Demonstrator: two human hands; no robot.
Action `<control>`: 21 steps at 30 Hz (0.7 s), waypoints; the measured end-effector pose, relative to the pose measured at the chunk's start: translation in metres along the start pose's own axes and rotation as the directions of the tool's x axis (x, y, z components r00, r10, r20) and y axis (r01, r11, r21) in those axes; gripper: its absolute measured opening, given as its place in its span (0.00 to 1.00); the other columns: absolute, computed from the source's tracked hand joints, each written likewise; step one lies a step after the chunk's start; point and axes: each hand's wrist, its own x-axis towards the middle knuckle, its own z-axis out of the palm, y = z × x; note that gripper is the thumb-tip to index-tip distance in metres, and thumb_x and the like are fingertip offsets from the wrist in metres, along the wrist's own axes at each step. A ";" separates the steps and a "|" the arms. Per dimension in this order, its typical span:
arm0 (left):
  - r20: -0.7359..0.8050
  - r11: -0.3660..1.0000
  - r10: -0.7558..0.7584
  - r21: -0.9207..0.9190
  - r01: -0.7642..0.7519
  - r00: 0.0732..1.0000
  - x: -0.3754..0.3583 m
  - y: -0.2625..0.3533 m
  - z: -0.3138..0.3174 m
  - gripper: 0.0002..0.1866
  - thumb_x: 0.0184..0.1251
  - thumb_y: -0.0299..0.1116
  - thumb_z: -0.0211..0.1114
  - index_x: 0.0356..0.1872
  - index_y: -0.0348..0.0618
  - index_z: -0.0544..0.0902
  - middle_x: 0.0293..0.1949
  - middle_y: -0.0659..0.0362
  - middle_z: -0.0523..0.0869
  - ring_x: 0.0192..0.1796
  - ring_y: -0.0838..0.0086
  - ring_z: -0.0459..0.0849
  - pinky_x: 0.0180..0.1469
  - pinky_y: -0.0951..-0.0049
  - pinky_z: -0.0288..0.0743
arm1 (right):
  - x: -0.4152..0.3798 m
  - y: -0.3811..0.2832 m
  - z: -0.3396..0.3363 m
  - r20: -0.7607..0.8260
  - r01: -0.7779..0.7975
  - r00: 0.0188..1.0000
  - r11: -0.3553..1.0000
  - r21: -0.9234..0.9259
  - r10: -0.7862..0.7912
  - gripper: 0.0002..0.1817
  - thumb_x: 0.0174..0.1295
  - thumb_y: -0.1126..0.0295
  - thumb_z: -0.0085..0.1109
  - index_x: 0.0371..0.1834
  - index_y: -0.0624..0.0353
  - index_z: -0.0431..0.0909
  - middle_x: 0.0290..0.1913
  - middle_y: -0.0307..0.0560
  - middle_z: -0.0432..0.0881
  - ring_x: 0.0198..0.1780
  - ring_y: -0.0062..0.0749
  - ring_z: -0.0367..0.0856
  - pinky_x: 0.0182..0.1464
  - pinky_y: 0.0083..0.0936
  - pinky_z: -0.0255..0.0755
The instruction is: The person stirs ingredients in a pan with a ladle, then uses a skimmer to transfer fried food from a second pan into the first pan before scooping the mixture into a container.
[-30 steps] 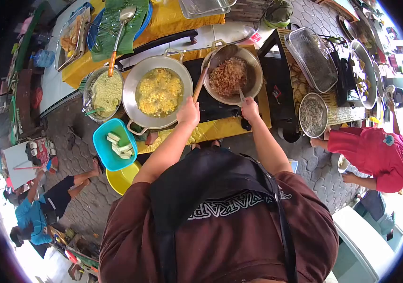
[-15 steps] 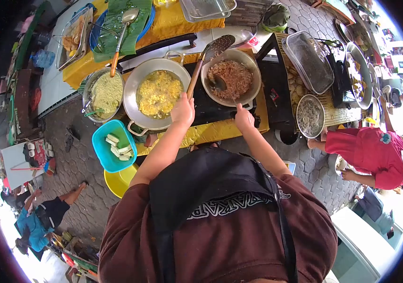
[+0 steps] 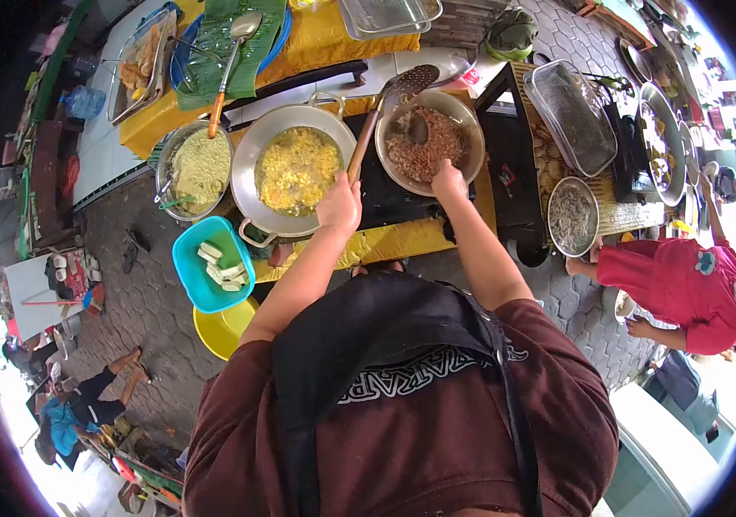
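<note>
My left hand [image 3: 339, 205] is wrapped round the wooden handle of a perforated skimmer [image 3: 413, 80], whose head lies at the far rim of the right pan. My right hand [image 3: 449, 183] grips a ladle [image 3: 418, 131] over the near side of that pan [image 3: 474, 138], its bowl in the reddish-brown food [image 3: 433, 153]. Left of it, yellow pieces [image 3: 297, 168] sit in bubbling oil in a wide two-handled wok [image 3: 243, 185]. Further left stands a pot of pale yellow batter [image 3: 202, 172]. An orange-handled spoon [image 3: 232, 73] rests between the batter pot and a banana leaf.
A turquoise basin [image 3: 184, 274] with pale pieces stands over a yellow bowl [image 3: 213, 332] at the near left. On the right are a wire basket [image 3: 570, 116], a bowl of small greyish food [image 3: 573, 217] and a person in red [image 3: 674, 280]. Another person [image 3: 66, 422] is at the lower left.
My right hand has moved forward, from below the pan's near edge to over it, and the ladle's bowl has shifted further into the pan. The view has shifted slightly.
</note>
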 end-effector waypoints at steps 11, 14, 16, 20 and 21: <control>-0.021 1.000 0.009 0.027 -0.009 1.000 0.004 0.001 0.000 0.16 0.67 0.42 0.50 0.47 0.40 0.68 0.33 0.44 0.81 0.37 0.50 0.81 0.39 0.53 0.74 | 0.027 0.005 0.000 -0.246 -0.006 0.969 0.999 0.037 0.015 0.15 0.65 0.66 0.42 0.51 0.62 0.68 0.46 0.58 0.75 0.46 0.47 0.78 0.45 0.37 0.74; -0.036 0.999 0.038 0.029 -0.037 0.999 0.004 0.000 0.004 0.15 0.67 0.42 0.50 0.44 0.41 0.67 0.32 0.45 0.81 0.36 0.50 0.81 0.38 0.53 0.75 | 0.003 0.008 0.003 -0.160 0.235 0.933 0.883 -0.407 -0.322 0.14 0.60 0.75 0.50 0.50 0.58 0.68 0.49 0.52 0.71 0.43 0.42 0.79 0.43 0.33 0.78; -0.032 0.999 0.037 0.023 -0.036 0.999 0.005 0.000 0.004 0.15 0.67 0.42 0.50 0.44 0.41 0.67 0.32 0.45 0.81 0.36 0.50 0.81 0.38 0.53 0.75 | -0.017 0.016 -0.005 -0.138 0.252 0.930 0.864 -0.436 -0.341 0.14 0.60 0.74 0.50 0.49 0.58 0.69 0.48 0.51 0.70 0.42 0.41 0.80 0.41 0.33 0.78; 0.010 0.998 0.006 0.060 -0.006 1.000 0.007 -0.003 0.007 0.15 0.67 0.42 0.50 0.44 0.41 0.67 0.32 0.45 0.81 0.36 0.50 0.81 0.39 0.53 0.74 | -0.070 0.050 -0.023 -0.123 0.263 0.925 0.841 -0.472 -0.359 0.16 0.60 0.74 0.47 0.52 0.55 0.66 0.44 0.51 0.70 0.40 0.41 0.80 0.38 0.32 0.78; 0.005 0.998 0.008 0.069 -0.009 1.000 0.008 -0.004 0.009 0.14 0.67 0.42 0.50 0.44 0.41 0.67 0.33 0.45 0.81 0.36 0.50 0.81 0.39 0.53 0.74 | -0.086 0.060 -0.028 -0.111 0.264 0.930 0.845 -0.465 -0.351 0.18 0.60 0.73 0.46 0.54 0.54 0.65 0.43 0.51 0.70 0.39 0.42 0.81 0.37 0.32 0.77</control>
